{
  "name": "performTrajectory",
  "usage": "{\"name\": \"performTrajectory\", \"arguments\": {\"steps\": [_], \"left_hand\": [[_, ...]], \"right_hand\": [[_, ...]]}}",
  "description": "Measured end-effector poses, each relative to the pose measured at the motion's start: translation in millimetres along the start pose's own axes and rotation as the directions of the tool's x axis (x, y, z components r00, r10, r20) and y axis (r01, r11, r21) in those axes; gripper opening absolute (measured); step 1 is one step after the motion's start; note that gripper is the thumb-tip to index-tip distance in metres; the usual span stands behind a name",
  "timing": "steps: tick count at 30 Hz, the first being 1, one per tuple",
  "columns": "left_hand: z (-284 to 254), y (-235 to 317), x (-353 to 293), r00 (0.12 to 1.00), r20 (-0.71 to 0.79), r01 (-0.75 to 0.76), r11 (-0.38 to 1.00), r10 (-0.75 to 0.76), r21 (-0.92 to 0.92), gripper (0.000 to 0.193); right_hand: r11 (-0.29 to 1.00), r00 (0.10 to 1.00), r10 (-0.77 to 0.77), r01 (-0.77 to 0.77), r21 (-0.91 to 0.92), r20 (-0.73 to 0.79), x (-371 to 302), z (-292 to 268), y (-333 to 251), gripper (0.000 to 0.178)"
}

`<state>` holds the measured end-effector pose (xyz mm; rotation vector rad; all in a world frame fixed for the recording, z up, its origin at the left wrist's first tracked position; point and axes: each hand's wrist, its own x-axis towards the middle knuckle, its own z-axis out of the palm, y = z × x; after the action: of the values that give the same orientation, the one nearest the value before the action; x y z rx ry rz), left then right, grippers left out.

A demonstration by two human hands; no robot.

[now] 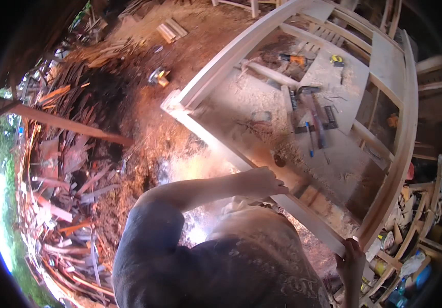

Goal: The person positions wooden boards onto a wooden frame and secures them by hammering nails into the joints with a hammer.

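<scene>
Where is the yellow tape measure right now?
In the head view, the yellow tape measure lies toward the upper right on a pale panel within the wooden frame, right of the orange-and-black tool and beyond the hammer.

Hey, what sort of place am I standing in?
Probably a rough carpentry workshop: there's a large wooden frame in front of you, a yellow tape measure lying within it, and a big heap of wood scraps to your left.
</scene>
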<state>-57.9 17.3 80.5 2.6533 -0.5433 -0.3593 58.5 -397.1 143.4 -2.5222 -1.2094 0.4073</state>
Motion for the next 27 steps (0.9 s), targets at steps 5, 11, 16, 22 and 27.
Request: {"name": "performTrajectory", "arguments": {"steps": [5,11,16,22,27], "left_hand": [[-15,-26,-4,0.985,0.122,0.109,0.991,-0.119,0.08,0.049],[-11,-43,-9,0.988,0.07,0.13,0.987,-0.136,0.091,0.045],[1,-42,10,0.974,0.058,0.21,0.969,-0.219,0.129,0.046],[13,-54,6,0.977,-0.057,0.204,0.978,-0.206,-0.032,0.041],[23,-60,-7,0.976,-0.047,0.215,0.975,-0.213,0.049,0.043]], "right_hand": [[1.0,0.997,0.008,-0.01,-0.023,-0.079,28,21,-16,0.044],[0.996,0.998,0.044,-0.04,0.078,-0.046,37,67,2,0.044],[0.997,0.998,-0.01,0.014,0.076,-0.057,57,80,22,0.046],[0.991,0.996,0.021,-0.009,0.136,-0.088,66,78,30,0.037],[0.983,0.967,0.069,-0.108,0.15,0.243,138,47,22,0.042]]}}
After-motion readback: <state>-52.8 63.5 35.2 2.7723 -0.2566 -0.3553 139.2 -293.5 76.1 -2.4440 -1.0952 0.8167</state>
